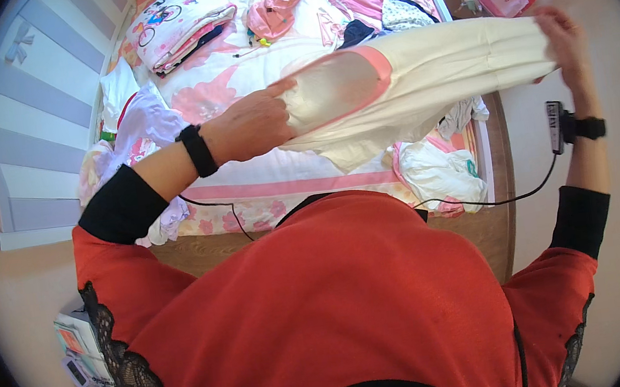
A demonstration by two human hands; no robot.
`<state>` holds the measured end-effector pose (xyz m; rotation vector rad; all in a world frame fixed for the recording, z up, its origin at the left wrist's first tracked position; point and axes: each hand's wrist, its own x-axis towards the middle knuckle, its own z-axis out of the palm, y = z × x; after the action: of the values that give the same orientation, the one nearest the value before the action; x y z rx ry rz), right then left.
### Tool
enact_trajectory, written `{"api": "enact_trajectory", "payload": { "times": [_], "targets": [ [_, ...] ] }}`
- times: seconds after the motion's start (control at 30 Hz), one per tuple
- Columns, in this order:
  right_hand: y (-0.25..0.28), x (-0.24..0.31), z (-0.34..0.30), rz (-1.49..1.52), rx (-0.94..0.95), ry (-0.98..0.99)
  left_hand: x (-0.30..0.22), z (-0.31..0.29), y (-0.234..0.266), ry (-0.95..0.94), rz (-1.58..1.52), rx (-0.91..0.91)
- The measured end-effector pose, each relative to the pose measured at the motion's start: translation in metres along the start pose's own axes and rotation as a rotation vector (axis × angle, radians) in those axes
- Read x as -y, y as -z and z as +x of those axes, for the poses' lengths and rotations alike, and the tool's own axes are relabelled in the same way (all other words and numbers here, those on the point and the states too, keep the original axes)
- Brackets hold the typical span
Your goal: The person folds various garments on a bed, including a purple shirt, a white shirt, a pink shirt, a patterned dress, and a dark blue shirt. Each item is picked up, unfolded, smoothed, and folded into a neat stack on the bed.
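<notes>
The cream garment (464, 58) is stretched in the air over the bed (286, 187), reaching past its right edge. The left hand (254, 125) has its fingers closed on one end; the right hand (564, 45) (blurred) grips the other. Even, gentle tension should keep it flat. The right fingertips are hard to make out, the garment's underside hidden.

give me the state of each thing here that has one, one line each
cream cloth garment with pink-edged panel: held up sideways, lower edge hanging loose
left hand: gripping the garment's left end
right hand: gripping its right end
white quilt with bicycle print: folded
pink-and-white floral bed sheet: spread, partly covered
white cloth at the lower right: crumpled
black wristband on the left arm: fastened
</notes>
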<state>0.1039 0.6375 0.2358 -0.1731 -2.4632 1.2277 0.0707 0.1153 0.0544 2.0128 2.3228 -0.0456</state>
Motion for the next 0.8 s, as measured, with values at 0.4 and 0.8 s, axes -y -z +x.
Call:
{"api": "enact_trajectory", "payload": {
  "times": [0.4,0.8],
  "targets": [
    [-0.075,-0.059,-0.018,-0.131,-0.061,0.078,-0.010,0.100,0.091,0.094,-1.774,-0.112],
    [-0.173,0.023,-0.155,0.350,0.455,0.046,-0.009,0.125,0.065,0.151,-1.793,-0.412]
  ]
}}
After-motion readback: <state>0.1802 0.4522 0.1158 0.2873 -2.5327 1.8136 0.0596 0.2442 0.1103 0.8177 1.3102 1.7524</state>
